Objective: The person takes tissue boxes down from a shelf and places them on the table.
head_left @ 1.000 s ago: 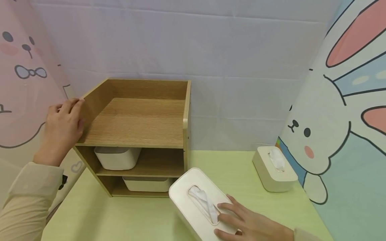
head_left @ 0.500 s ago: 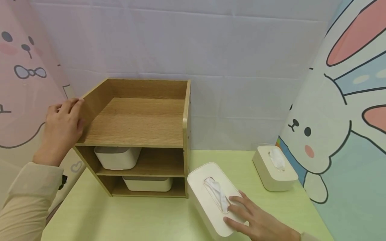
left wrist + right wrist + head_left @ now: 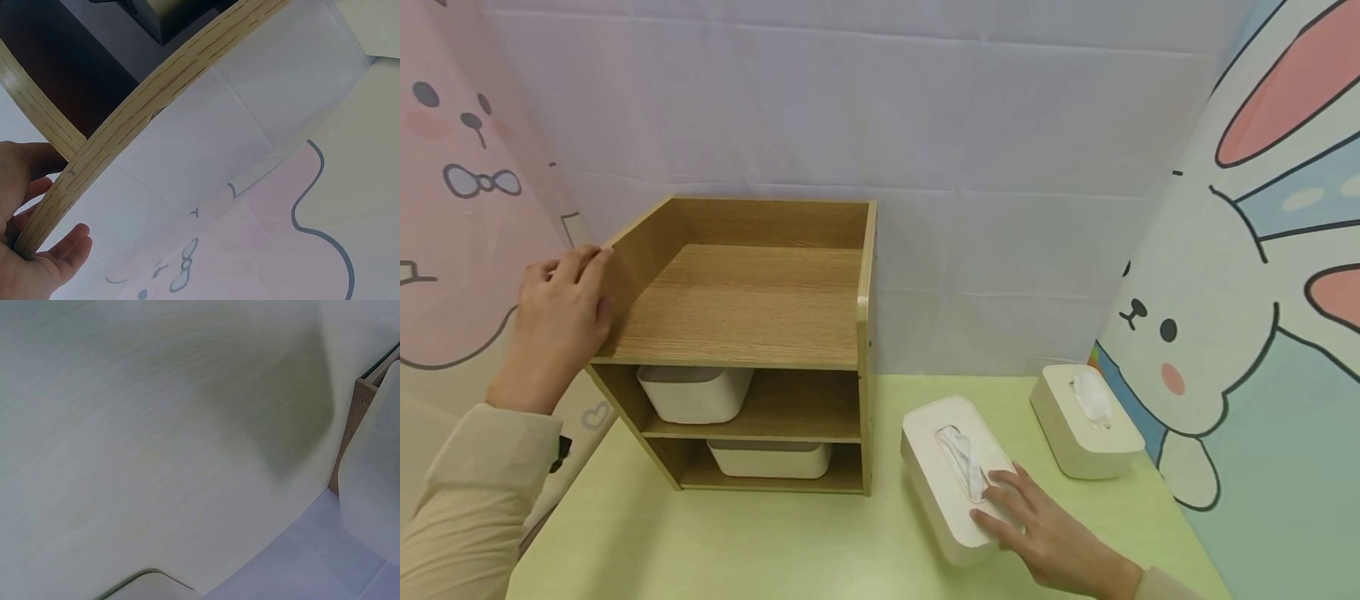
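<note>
A white tissue box (image 3: pixel 934 442) with a tissue poking from its slot is held at a slant right of a wooden desktop shelf (image 3: pixel 737 304). My right hand (image 3: pixel 1037 529) grips the box's near right end, fingers spread over the top; the thumb is hidden. In the right wrist view the tissue box (image 3: pixel 372 481) fills the right edge and that hand does not show. My left hand (image 3: pixel 561 321) holds the upper edge of the shelf's left side panel. The left wrist view has the fingers (image 3: pixel 69 256) and thumb on either side of that panel (image 3: pixel 106 150).
Another tissue box (image 3: pixel 1090 412) stands at the right, beside the rabbit-printed curtain (image 3: pixel 1195 358). White bins sit inside the shelf: one (image 3: pixel 696 396) in the middle tier, one (image 3: pixel 769 460) in the bottom tier. Everything stands on a pale green table (image 3: pixel 737 542) before a whitish cloth backdrop (image 3: pixel 1000 167).
The tissue box has moved right and away from me in my right hand, uncovering the shelf's lower right corner. My left hand has stayed on the shelf panel.
</note>
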A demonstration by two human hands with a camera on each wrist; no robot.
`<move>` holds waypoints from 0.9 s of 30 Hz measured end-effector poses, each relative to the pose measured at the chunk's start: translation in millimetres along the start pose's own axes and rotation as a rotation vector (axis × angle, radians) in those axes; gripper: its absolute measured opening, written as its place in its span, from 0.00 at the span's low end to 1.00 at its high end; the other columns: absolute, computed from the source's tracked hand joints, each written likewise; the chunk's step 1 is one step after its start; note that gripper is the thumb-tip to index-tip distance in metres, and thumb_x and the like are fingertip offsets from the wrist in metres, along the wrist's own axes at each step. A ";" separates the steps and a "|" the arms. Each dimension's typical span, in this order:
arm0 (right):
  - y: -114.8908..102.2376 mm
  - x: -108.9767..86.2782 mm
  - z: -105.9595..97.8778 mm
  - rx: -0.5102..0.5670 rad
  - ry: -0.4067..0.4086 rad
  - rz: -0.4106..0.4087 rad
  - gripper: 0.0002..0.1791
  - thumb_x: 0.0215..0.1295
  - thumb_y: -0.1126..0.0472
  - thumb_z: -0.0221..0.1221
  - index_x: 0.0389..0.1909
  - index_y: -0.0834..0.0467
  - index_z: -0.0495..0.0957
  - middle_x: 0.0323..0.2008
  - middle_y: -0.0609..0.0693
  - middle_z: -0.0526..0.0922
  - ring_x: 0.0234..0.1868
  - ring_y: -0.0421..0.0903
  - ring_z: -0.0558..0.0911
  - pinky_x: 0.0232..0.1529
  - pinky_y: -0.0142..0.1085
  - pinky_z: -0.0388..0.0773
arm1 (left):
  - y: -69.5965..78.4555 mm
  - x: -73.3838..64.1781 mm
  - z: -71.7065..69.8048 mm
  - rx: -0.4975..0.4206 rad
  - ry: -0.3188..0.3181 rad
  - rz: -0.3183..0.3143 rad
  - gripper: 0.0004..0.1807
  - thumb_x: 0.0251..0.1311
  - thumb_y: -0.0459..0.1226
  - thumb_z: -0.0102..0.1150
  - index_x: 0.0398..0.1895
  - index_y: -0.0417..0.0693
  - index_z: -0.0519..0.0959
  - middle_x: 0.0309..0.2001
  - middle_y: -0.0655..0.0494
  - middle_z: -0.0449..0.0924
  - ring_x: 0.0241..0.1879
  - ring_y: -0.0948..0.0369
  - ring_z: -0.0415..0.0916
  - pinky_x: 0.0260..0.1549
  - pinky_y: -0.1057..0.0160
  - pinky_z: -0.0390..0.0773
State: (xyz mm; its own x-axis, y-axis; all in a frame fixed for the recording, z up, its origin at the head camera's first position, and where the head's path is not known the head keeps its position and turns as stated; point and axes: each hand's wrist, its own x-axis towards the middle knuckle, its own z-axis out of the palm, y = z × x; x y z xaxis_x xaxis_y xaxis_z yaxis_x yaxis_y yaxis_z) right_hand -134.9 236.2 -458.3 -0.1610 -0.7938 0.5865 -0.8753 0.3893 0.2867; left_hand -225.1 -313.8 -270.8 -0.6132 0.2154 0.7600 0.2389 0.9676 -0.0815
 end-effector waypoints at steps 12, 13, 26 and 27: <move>20.7 -28.0 22.6 -0.036 -0.011 0.145 0.21 0.70 0.54 0.37 0.50 0.58 0.74 0.46 0.60 0.76 0.50 0.59 0.73 0.68 0.47 0.49 | 1.1 -0.3 -2.4 0.010 -0.005 0.005 0.29 0.44 0.23 0.57 0.55 0.30 0.67 0.51 0.31 0.69 0.47 0.35 0.64 0.49 0.39 0.62; 22.5 -30.4 24.2 -0.039 -0.015 0.155 0.21 0.70 0.53 0.37 0.50 0.58 0.74 0.46 0.60 0.76 0.50 0.59 0.73 0.67 0.47 0.50 | 1.3 -0.4 -2.4 0.009 -0.002 0.007 0.29 0.44 0.23 0.57 0.55 0.31 0.67 0.51 0.31 0.69 0.47 0.36 0.64 0.48 0.39 0.62; 47.5 -52.4 38.5 -0.053 -0.073 0.255 0.23 0.53 0.58 0.52 0.51 0.61 0.73 0.45 0.62 0.74 0.49 0.61 0.71 0.55 0.49 0.64 | 1.5 -0.3 -2.7 0.008 -0.006 -0.002 0.29 0.44 0.22 0.57 0.55 0.30 0.67 0.51 0.31 0.69 0.48 0.37 0.65 0.48 0.39 0.62; 49.4 -53.7 39.2 -0.058 -0.087 0.264 0.25 0.48 0.59 0.54 0.51 0.61 0.73 0.45 0.62 0.74 0.49 0.62 0.71 0.53 0.49 0.65 | 1.5 -0.1 -2.7 0.009 -0.006 -0.002 0.28 0.44 0.22 0.57 0.55 0.30 0.67 0.51 0.31 0.69 0.48 0.37 0.65 0.48 0.39 0.62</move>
State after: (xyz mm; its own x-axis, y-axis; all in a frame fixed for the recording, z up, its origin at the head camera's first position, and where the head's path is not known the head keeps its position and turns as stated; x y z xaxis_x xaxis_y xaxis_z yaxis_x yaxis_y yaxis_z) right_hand -187.3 279.7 -505.3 -0.4206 -0.6973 0.5804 -0.7706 0.6122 0.1772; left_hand -222.6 -312.7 -269.2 -0.6185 0.2147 0.7559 0.2308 0.9692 -0.0864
